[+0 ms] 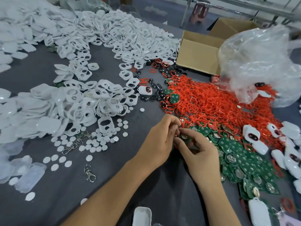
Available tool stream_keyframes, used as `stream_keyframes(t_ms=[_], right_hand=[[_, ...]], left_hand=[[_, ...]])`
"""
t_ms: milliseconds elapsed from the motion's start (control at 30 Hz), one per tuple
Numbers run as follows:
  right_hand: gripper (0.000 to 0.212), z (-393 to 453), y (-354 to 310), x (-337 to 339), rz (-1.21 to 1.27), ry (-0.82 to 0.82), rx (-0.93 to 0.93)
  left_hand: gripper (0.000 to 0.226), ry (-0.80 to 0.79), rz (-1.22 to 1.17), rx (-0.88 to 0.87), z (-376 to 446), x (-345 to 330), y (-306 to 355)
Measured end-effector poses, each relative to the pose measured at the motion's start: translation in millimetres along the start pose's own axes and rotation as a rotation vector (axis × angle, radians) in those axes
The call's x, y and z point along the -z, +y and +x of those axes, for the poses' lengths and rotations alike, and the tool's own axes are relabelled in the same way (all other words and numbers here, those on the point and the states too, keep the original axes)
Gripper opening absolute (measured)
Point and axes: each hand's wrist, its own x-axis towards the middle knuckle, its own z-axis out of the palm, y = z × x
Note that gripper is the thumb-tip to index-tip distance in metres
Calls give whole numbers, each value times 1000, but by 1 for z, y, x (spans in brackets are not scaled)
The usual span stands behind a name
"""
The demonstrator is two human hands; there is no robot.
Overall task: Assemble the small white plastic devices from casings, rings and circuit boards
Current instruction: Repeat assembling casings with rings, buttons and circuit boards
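Observation:
Both hands meet at the near edge of the red ring pile [210,101]. My left hand [160,141] and my right hand [201,154] pinch a small green circuit board [184,137] between their fingertips, with a bit of red ring showing at the fingers. More green circuit boards [241,162] lie heaped to the right of my hands. White casings with two holes [91,105] are piled to the left and across the back. Several assembled white devices [251,134] lie at the right edge.
White round discs [97,142] and metal clasps [89,174] are scattered on the grey cloth in front of the casings. Small black parts [154,88] lie mid-table. An open cardboard box [198,54] and a clear plastic bag [260,62] stand at the back right.

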Motion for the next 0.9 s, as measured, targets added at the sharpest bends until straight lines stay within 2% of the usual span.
stream_keyframes(t_ms=[233, 333, 400, 433, 500, 533, 700, 900], right_hand=[[33, 1, 4, 1, -53, 105, -1], [35, 0, 3, 2, -48, 132, -30], [35, 0, 0, 0, -26, 138, -29], [36, -1, 0, 1, -33, 133, -30], [34, -1, 3, 1, -55, 120, -34], [33, -1, 4, 1, -60, 115, -31], [27, 0, 9, -1, -86, 101, 19], [27, 2, 12, -3, -105, 99, 50]], left_hand=[[11, -18, 40, -14, 0, -1, 0], [10, 108, 151, 0, 5, 8, -1], [10, 222, 376, 27, 18, 24, -6], [14, 230, 555, 63, 27, 33, -9], [29, 169, 880, 170, 41, 49, -17], [36, 135, 962, 210, 46, 55, -21], [47, 74, 1063, 232, 56, 61, -34], [28, 62, 1101, 146, 56, 55, -24]])
